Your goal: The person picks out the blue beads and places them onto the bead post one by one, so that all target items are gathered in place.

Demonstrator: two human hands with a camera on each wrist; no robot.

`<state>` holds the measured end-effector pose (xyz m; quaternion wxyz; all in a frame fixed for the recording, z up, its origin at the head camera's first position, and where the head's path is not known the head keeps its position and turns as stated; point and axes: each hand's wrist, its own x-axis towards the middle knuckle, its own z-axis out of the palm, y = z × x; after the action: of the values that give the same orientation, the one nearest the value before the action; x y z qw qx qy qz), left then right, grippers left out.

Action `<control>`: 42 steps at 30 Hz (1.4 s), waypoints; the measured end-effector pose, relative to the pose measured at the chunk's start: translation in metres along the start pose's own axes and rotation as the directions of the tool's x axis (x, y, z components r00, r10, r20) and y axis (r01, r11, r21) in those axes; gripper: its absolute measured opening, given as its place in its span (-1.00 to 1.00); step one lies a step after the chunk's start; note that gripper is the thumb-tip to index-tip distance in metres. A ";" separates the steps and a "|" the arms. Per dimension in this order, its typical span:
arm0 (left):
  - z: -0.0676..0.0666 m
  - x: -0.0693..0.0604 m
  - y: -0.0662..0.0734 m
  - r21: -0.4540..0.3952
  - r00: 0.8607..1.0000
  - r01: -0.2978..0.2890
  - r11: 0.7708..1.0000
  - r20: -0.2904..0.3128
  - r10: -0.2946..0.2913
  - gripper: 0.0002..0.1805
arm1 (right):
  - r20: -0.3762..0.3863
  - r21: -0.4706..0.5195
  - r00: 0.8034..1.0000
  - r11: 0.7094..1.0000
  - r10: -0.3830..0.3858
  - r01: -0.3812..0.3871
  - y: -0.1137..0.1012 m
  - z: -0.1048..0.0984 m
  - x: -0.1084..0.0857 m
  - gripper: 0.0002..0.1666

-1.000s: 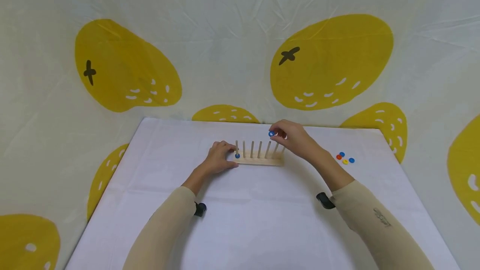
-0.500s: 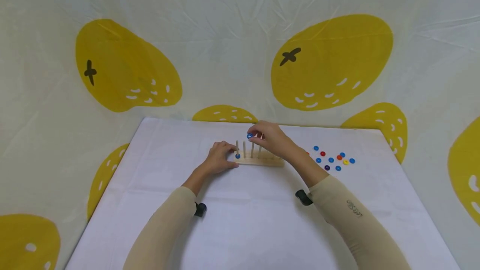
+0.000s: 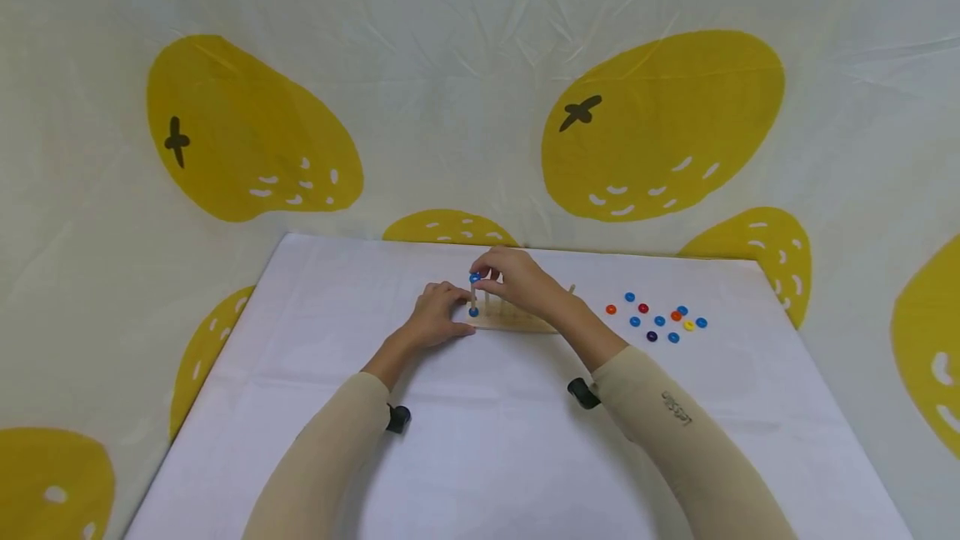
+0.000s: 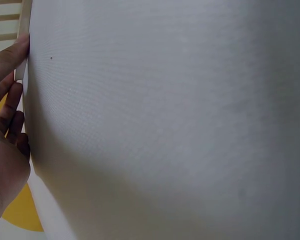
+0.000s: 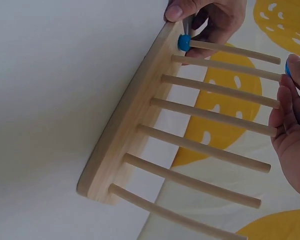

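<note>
A light wooden base (image 3: 517, 325) carries a row of several upright pegs. One blue bead (image 5: 184, 42) sits at the foot of the leftmost peg (image 5: 235, 51). My left hand (image 3: 435, 317) grips the base's left end, thumb in front and fingers behind. In the left wrist view, only part of this left hand (image 4: 10, 162) and the base's end show. My right hand (image 3: 519, 280) pinches a blue ring (image 3: 475, 278) at the leftmost peg's tip. From the right wrist, that ring (image 5: 288, 68) is close to the tip; whether it is around it, I cannot tell.
Several loose rings lie right of the base, among them a yellow ring (image 3: 689, 326), a dark purple ring (image 3: 652, 337), an orange ring (image 3: 611, 309) and a blue ring (image 3: 673, 338). A patterned curtain (image 3: 450, 107) hangs behind the white table (image 3: 480, 440).
My right hand has carried the blue ring leftward, from above the right pegs to the leftmost peg's tip. More loose rings are uncovered. My left hand stays on the base.
</note>
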<state>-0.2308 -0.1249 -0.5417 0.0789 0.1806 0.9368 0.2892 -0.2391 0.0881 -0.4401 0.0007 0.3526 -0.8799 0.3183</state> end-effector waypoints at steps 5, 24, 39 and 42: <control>0.000 0.000 -0.001 0.003 1.000 -0.006 1.000 0.005 0.006 -0.37 | 0.037 -0.001 0.998 0.999 0.041 -0.041 -0.001 0.003 0.003 -0.73; -0.001 0.000 0.002 -0.009 1.000 0.010 1.000 0.003 -0.010 -0.39 | 0.059 -0.056 0.995 0.996 0.076 -0.072 -0.002 0.006 0.002 -0.73; -0.002 -0.001 0.002 -0.004 1.000 0.009 1.000 0.001 -0.009 -0.38 | 0.067 -0.046 0.996 0.998 0.055 -0.052 -0.002 0.004 0.001 -0.71; -0.002 -0.001 0.002 -0.005 1.000 0.011 1.000 0.004 -0.011 -0.39 | 0.062 -0.041 0.997 0.998 0.049 -0.046 -0.002 0.004 0.000 -0.71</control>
<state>-0.2296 -0.1246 -0.5391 0.0827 0.1755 0.9369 0.2908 -0.2373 0.0851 -0.4421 -0.0275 0.3413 -0.8937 0.2898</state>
